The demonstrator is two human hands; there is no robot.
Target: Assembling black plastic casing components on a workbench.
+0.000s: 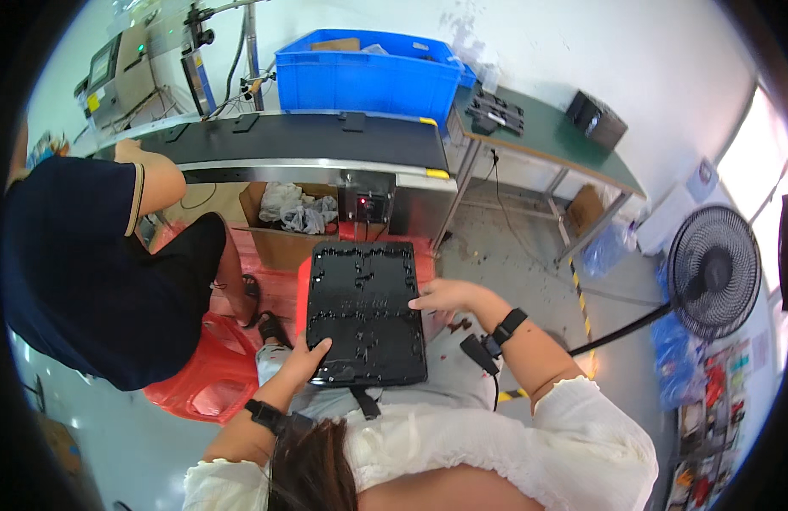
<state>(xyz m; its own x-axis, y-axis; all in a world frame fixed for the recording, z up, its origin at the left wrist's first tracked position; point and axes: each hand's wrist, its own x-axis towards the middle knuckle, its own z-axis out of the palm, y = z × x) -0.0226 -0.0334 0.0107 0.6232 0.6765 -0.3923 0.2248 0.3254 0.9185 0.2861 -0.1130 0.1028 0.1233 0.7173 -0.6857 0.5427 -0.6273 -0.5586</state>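
A black rectangular plastic panel lies across my lap, its face marked with rows of small raised or cut shapes. At its lower left edge, my left hand grips it, thumb on top and the other fingers hidden beneath. My right hand is closed on the right edge, with part of the fingers out of sight. Something red shows along the panel's left side; what it is I cannot tell.
Ahead runs a conveyor with flat black pieces on it. A co-worker sits at left on a red stool. A cardboard box stands under the conveyor, a blue bin behind it. Right are a green table and fan.
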